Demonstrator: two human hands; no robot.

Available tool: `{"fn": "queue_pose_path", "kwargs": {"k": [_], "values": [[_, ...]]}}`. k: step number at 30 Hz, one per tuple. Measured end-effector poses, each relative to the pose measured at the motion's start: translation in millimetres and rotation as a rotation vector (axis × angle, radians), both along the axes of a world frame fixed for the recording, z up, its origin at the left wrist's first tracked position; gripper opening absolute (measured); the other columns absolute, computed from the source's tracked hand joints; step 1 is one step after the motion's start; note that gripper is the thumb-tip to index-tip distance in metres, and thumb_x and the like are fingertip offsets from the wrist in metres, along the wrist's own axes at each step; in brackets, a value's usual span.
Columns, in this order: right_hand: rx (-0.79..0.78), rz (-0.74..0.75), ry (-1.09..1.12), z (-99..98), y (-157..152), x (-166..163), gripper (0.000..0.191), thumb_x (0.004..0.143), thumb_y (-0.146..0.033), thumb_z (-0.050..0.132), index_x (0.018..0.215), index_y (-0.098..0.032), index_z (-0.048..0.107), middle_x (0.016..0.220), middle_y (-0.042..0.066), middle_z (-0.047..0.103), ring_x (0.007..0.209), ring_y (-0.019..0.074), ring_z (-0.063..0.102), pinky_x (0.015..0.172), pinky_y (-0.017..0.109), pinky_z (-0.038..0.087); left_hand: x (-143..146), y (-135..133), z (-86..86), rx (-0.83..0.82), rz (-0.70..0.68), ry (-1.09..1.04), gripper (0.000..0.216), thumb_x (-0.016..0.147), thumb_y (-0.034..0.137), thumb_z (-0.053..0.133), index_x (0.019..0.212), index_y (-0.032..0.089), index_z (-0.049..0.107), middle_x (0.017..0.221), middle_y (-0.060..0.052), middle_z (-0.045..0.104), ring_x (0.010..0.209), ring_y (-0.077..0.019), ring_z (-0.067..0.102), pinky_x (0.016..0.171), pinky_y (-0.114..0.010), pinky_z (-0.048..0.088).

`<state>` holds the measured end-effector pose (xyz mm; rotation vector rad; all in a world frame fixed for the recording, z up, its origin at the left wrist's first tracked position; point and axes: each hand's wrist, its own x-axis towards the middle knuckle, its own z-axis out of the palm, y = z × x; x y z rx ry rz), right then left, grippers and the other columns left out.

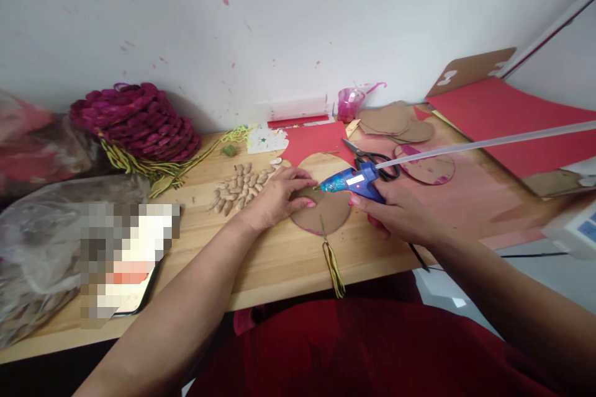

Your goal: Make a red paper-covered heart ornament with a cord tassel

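Note:
My right hand (395,211) grips a blue hot glue gun (342,182) with a long clear glue stick (484,142) sticking out of its back. The gun's nozzle points left, just above a round cardboard disc (326,214). My left hand (284,195) rests at the disc's left side, thumb and fingers apart around the area by the nozzle tip. Whether anything small lies under those fingers is hidden. A green and yellow string tassel (334,270) hangs from the disc's near edge over the table. Left of my left hand lie several loose peanuts (237,189).
Black scissors (367,156) lie behind the glue gun. Cardboard discs (395,121), red paper (316,142) and a pink-stained cup (349,104) stand farther back. At left are a stacked magenta craft piece (139,121), plastic bags (46,229) and a phone (135,267).

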<state>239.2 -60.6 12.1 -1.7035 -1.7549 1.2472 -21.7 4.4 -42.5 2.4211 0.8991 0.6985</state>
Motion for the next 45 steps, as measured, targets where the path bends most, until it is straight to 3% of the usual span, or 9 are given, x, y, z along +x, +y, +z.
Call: {"fn": "queue_pose_path", "kwargs": {"k": [6, 11, 14, 17, 25, 30, 36, 45], "values": [[-0.077, -0.045, 0.078, -2.3, -2.7, 3.3, 0.035, 0.089, -0.054, 0.059, 0.078, -0.024, 0.047, 0.054, -0.005, 0.052, 0.042, 0.0127, 0.050, 0.039, 0.026, 0.041, 0.7, -0.9, -0.1, -0.005, 0.004, 0.007, 0.036, 0.090, 0.031, 0.073, 0.124, 0.021, 0.070, 0.126, -0.012, 0.065, 0.116, -0.0277, 0.058, 0.105, -0.049, 0.046], [-0.114, -0.074, 0.093, -1.4, -2.8, 2.4, 0.032, 0.089, -0.051, 0.060, 0.080, -0.023, 0.048, 0.054, -0.005, 0.054, 0.040, 0.0114, 0.051, 0.037, 0.024, 0.037, 1.8, -5.6, 2.6, -0.026, 0.098, -0.006, 0.050, 0.086, 0.031, 0.078, 0.131, 0.021, 0.060, 0.120, -0.011, 0.067, 0.112, -0.0264, 0.061, 0.101, -0.046, 0.049], [-0.121, -0.087, 0.111, -2.0, -2.7, 2.3, 0.032, 0.089, -0.052, 0.060, 0.081, -0.023, 0.048, 0.054, -0.006, 0.054, 0.039, 0.0107, 0.050, 0.037, 0.024, 0.038, 1.8, -6.0, 3.6, -0.014, 0.081, -0.016, 0.035, 0.087, 0.031, 0.077, 0.118, 0.021, 0.064, 0.113, -0.009, 0.068, 0.105, -0.0244, 0.063, 0.096, -0.043, 0.051], [-0.127, -0.094, 0.112, -2.2, -3.1, 2.2, 0.033, 0.089, -0.053, 0.060, 0.081, -0.023, 0.048, 0.054, -0.005, 0.054, 0.039, 0.0103, 0.050, 0.036, 0.023, 0.035, 1.4, -3.8, 2.6, 0.029, 0.013, -0.013, 0.026, 0.089, 0.033, 0.074, 0.111, 0.021, 0.068, 0.121, -0.010, 0.068, 0.111, -0.0256, 0.062, 0.101, -0.046, 0.049], [-0.132, -0.096, 0.130, -1.7, -3.6, 2.0, 0.034, 0.088, -0.052, 0.063, 0.079, -0.022, 0.049, 0.054, -0.004, 0.055, 0.039, 0.0105, 0.050, 0.036, 0.023, 0.033, -0.9, -2.7, -1.4, 0.079, 0.065, 0.045, 0.038, 0.089, 0.037, 0.074, 0.121, 0.019, 0.068, 0.129, -0.013, 0.063, 0.122, -0.0293, 0.056, 0.107, -0.050, 0.045], [-0.135, -0.097, 0.121, -2.1, -3.4, 2.3, 0.034, 0.090, -0.051, 0.061, 0.080, -0.022, 0.049, 0.054, -0.005, 0.054, 0.039, 0.0098, 0.050, 0.037, 0.023, 0.036, 0.1, -6.6, 3.3, 0.112, 0.127, 0.025, 0.057, 0.083, 0.037, 0.081, 0.133, 0.021, 0.058, 0.120, -0.011, 0.067, 0.114, -0.0276, 0.059, 0.101, -0.045, 0.048], [-0.133, -0.084, 0.132, -4.2, -2.2, 3.3, 0.033, 0.091, -0.051, 0.060, 0.081, -0.022, 0.049, 0.053, -0.006, 0.053, 0.038, 0.0095, 0.050, 0.036, 0.022, 0.036, 3.0, -8.3, 4.7, 0.105, 0.070, -0.063, 0.056, 0.085, 0.026, 0.079, 0.136, 0.021, 0.057, 0.107, -0.005, 0.072, 0.101, -0.0208, 0.063, 0.093, -0.037, 0.052], [-0.144, -0.090, 0.128, -3.9, -1.4, 3.2, 0.031, 0.090, -0.048, 0.061, 0.080, -0.022, 0.049, 0.054, -0.005, 0.054, 0.038, 0.0092, 0.050, 0.036, 0.022, 0.034, 4.1, -8.0, 1.9, 0.110, -0.006, -0.117, 0.067, 0.090, 0.021, 0.073, 0.151, 0.027, 0.045, 0.118, -0.006, 0.070, 0.109, -0.0215, 0.061, 0.101, -0.043, 0.050]]}}
